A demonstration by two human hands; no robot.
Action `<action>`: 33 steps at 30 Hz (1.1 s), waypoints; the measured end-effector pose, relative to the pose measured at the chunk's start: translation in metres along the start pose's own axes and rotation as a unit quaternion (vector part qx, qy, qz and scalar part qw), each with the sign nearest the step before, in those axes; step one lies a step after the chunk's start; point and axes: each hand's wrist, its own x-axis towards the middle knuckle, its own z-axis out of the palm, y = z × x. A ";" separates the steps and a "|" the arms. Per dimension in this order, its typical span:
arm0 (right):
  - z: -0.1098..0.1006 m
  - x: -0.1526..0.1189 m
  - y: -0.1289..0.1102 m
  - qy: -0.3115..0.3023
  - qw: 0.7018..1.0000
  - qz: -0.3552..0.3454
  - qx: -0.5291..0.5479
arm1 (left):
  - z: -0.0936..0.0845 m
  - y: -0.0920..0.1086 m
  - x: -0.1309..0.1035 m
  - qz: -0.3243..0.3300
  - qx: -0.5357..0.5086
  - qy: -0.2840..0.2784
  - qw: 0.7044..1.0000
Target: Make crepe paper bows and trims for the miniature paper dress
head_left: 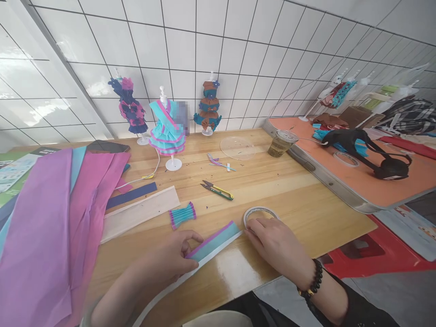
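A teal strip with a purple edge (pixel 218 239) lies slanting on the table, white tape along its near edge. My left hand (pixel 175 254) pinches its left end between thumb and fingers. The white tape trails from there down toward the lower left. My right hand (pixel 272 238), a beaded bracelet on its wrist, is closed on the near rim of a tape roll (pixel 260 210) at the strip's right end. A pleated teal and purple piece (pixel 183 215) lies beyond my left hand. Yellow and green thread snips (pixel 218 190) rest farther back.
Three small dress forms, in navy and pink (pixel 131 109), turquoise (pixel 166 125) and brown (pixel 208 109), stand by the tiled wall. Purple and pink sheets (pixel 44 218) cover the left side. A cup (pixel 282 143) stands back right, beside an orange-topped table (pixel 361 190) holding a black object (pixel 361 145).
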 end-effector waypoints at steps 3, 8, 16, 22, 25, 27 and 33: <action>-0.002 0.000 0.000 0.005 1.000 -0.011 -0.001 | 0.002 0.002 -0.001 -0.017 0.011 0.003 1.000; -0.004 0.000 -0.001 0.012 1.000 -0.025 -0.007 | -0.001 0.009 -0.009 -0.025 0.125 0.072 0.989; -0.002 0.002 -0.001 0.020 0.999 -0.029 -0.013 | 0.010 0.018 -0.002 0.230 0.495 0.207 0.812; -0.005 0.004 -0.002 0.030 0.999 -0.040 -0.015 | 0.035 -0.006 0.008 0.354 0.540 0.166 0.745; -0.006 0.005 -0.003 0.031 0.999 -0.040 -0.012 | 0.034 -0.013 0.006 0.317 0.536 0.116 0.774; -0.007 0.006 -0.003 0.033 0.999 -0.040 -0.010 | 0.031 -0.015 0.005 0.307 0.526 0.097 0.787; -0.008 0.011 -0.002 0.014 0.999 -0.039 -0.030 | 0.029 -0.013 0.007 0.297 0.518 0.082 0.798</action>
